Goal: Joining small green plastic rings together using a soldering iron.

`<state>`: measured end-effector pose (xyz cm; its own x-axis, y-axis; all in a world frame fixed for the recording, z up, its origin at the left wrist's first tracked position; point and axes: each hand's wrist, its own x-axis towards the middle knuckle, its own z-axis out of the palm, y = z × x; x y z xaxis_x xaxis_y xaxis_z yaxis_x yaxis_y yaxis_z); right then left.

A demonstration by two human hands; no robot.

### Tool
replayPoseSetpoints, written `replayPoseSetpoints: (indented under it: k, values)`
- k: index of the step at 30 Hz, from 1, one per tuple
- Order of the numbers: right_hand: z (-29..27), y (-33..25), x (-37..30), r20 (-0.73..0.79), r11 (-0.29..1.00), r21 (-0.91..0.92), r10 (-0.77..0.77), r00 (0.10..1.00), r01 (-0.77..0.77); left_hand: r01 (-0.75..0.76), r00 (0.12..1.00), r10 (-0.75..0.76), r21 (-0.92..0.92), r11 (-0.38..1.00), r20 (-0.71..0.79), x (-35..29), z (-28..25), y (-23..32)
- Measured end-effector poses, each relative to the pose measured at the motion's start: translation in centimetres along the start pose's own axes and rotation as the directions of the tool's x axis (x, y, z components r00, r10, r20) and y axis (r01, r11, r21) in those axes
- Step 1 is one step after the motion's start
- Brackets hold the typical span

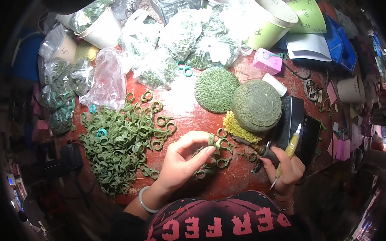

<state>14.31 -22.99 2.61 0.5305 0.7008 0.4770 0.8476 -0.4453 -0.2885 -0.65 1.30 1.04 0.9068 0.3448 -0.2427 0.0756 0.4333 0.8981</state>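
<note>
My left hand (182,158) pinches a small green ring (211,139) between thumb and fingertips, over the middle of the red table. Closed around a dark-handled pen-like tool (264,151) with a thin brown tip, my right hand (288,167) is just to the right. The tip points toward the loose rings by my left hand. A slim yellow tool (293,145) also sits between the right fingers, standing up at a slant. Several green rings (223,163) lie under and beside the held ring. A large heap of similar green rings (112,153) spreads to the left.
Beyond my right hand stand a round green block (257,106), a textured green disc (217,89) and yellow granules (239,127). Clear bags of green pieces (180,36) line the back, beside a pale green bucket (271,20). A pink box (267,61) and black case (291,122) are at right.
</note>
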Motion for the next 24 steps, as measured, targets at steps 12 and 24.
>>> replayPoseSetpoints:
  k: [12, 24]
  values:
    - [0.1, -0.9, -0.4, -0.01, 0.996, 0.082, 0.035, 0.999, -0.034, -0.078, 0.997, 0.079, 0.157, 0.984, 0.0, -0.1, -0.3, -0.7]
    - [1.1, -0.8, 0.0, 0.026, 0.983, 0.179, 0.044, 0.999, -0.048, -0.146, 0.989, 0.145, 0.289, 0.946, 0.026, 0.1, -0.1, -0.4]
